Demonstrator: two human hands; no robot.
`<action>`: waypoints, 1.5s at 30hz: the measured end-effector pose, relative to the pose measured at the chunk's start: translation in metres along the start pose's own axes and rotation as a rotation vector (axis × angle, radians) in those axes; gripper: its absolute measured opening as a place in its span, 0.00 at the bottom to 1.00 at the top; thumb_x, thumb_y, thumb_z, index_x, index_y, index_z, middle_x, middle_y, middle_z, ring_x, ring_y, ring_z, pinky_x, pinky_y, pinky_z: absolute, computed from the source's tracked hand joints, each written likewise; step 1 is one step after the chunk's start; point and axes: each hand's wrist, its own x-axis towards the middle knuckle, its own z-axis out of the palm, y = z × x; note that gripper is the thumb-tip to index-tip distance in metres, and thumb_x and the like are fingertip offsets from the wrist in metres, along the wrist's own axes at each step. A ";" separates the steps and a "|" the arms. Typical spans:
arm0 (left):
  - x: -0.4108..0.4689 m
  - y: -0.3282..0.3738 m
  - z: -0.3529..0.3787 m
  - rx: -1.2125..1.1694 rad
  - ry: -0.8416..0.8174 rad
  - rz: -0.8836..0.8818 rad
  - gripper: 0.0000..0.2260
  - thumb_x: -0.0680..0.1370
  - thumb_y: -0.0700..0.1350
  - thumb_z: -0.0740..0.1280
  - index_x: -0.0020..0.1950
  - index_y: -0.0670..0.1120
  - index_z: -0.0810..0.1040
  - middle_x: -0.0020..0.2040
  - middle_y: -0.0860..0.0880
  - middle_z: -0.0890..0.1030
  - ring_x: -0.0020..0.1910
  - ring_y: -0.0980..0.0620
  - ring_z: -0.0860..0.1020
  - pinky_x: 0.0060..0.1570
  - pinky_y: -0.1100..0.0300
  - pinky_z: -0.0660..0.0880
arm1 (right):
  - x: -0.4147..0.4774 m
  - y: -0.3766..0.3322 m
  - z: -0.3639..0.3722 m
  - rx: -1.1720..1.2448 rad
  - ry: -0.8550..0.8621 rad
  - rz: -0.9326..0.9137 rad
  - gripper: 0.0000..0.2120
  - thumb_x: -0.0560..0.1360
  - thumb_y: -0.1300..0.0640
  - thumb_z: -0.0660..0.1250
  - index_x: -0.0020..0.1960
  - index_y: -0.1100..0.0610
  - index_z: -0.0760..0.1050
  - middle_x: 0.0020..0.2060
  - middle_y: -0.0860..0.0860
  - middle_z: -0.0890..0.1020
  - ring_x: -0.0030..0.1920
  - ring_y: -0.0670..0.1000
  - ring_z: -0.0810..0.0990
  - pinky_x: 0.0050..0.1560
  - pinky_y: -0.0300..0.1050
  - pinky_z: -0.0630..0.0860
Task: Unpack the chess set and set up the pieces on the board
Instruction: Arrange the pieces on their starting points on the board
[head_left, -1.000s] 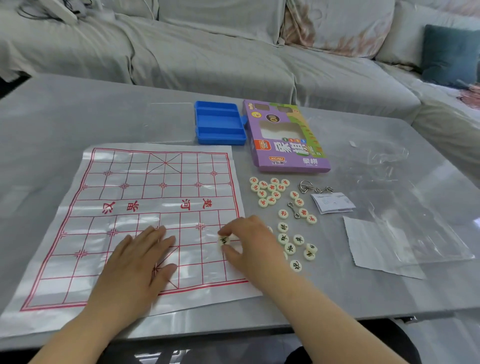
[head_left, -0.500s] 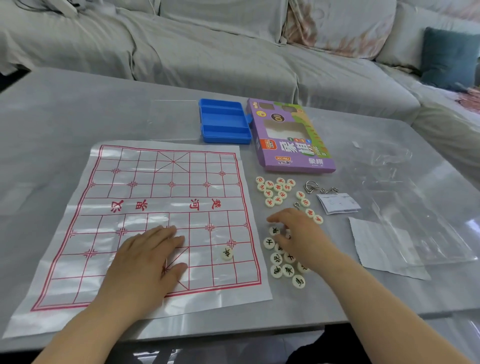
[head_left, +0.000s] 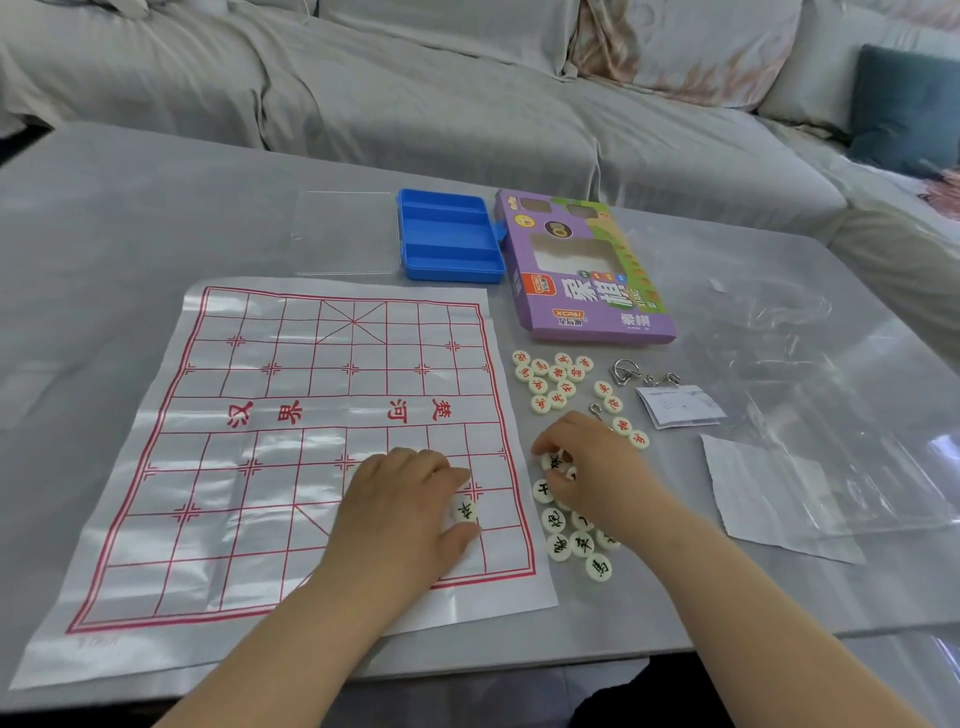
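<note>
Grey tabletop (head_left: 130, 218), sofa (head_left: 363, 78) behind. Board (head_left: 291, 374) is a thin glossy sheet, creased, lying centre-left of frame, with clear lid (head_left: 343, 234) and blue tray (head_left: 449, 236) above it. Left hand (head_left: 405, 509) sits on the board's lower-right part, fingers curled, thumb and forefinger closed round the one placed piece (head_left: 465, 512), black lettering. Right hand (head_left: 597, 467) is just off the board's right edge, fingers narrow, pinching a loose piece (head_left: 554, 461) at the top of the black-lettered pile (head_left: 582, 543). Red-lettered pile (head_left: 553, 384) is above that, below the purple box (head_left: 582, 280). Metal rings (head_left: 623, 371), leaflet (head_left: 678, 405) and plastic wrap (head_left: 810, 467) are further right. Read: setup barely begun. Risks: sheet isn't fixed, so a drag from the left palm could shift it and carry the placed piece off its crossing. Right fingers work in a packed pile, so a neighbour could get nudged or lifted along. Lowest pieces lie near the tabletop's front edge.
</note>
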 end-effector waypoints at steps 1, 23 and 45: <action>0.004 0.001 0.004 0.040 -0.013 -0.012 0.16 0.72 0.57 0.60 0.54 0.52 0.79 0.49 0.55 0.79 0.51 0.52 0.77 0.51 0.56 0.71 | -0.003 -0.002 -0.001 0.021 0.001 -0.007 0.13 0.76 0.62 0.60 0.59 0.55 0.73 0.56 0.49 0.74 0.56 0.48 0.72 0.52 0.36 0.68; 0.011 -0.029 -0.007 0.015 0.022 -0.062 0.15 0.67 0.55 0.64 0.42 0.46 0.83 0.39 0.50 0.83 0.38 0.45 0.81 0.38 0.50 0.75 | -0.007 -0.005 0.002 0.086 0.007 -0.034 0.17 0.76 0.58 0.62 0.64 0.52 0.69 0.63 0.47 0.69 0.63 0.47 0.67 0.59 0.38 0.66; 0.052 0.039 0.020 -0.054 -0.076 0.159 0.15 0.79 0.47 0.58 0.65 0.51 0.70 0.61 0.55 0.73 0.61 0.55 0.69 0.53 0.64 0.63 | -0.009 0.032 -0.005 -0.081 -0.163 -0.059 0.15 0.75 0.61 0.60 0.62 0.54 0.70 0.60 0.51 0.68 0.57 0.52 0.71 0.52 0.43 0.70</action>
